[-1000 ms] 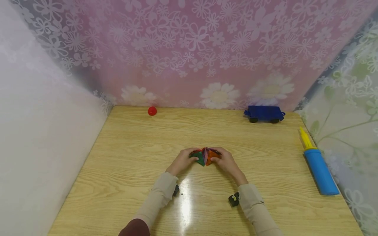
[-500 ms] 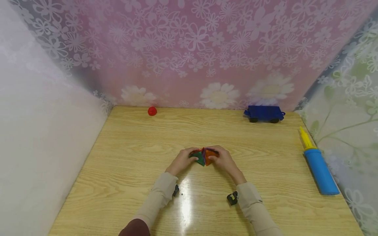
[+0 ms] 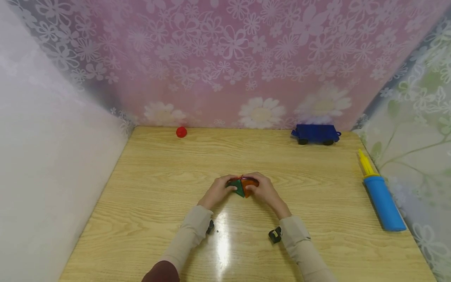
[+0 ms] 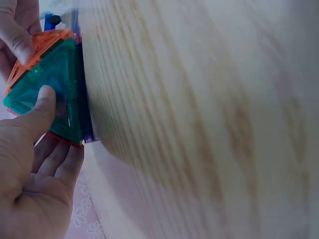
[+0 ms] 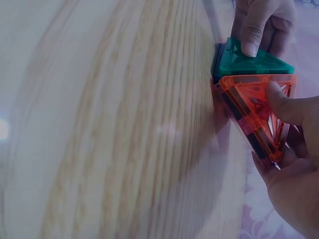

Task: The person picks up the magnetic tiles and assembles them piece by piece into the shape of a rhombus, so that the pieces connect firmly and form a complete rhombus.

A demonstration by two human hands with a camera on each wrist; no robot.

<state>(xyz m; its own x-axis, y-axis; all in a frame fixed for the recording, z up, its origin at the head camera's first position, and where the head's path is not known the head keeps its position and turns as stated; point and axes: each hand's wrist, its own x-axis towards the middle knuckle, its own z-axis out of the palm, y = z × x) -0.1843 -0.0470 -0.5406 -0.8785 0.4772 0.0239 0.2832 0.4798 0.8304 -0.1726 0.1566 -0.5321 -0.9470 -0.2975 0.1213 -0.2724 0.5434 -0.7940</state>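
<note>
In the head view, two small builds of translucent magnetic tiles meet over the middle of the table. My left hand (image 3: 216,192) grips the left build, its thumb on a green triangular tile (image 4: 69,97) and its fingers underneath, along a red edge. The right hand (image 3: 266,192) holds the other build, with the thumb on an orange triangular tile (image 5: 244,94) and fingers behind. In both wrist views the green and orange tiles touch along an edge. Purple edging (image 4: 88,135) shows low on the side nearest the table. The far faces are mostly hidden by the hands.
A red round piece (image 3: 181,132) lies at the table's far left edge. At the far right stands a blue toy wagon base (image 3: 317,134) with black wheels. A blue hand pump (image 3: 385,203) with a yellow nozzle lies along the right edge. Patterned fabric surrounds the wooden table (image 3: 158,164).
My right hand has shifted slightly left with the orange build, and the gap between the two builds has closed. The left hand stays nearly still. The head view has tilted very slightly.
</note>
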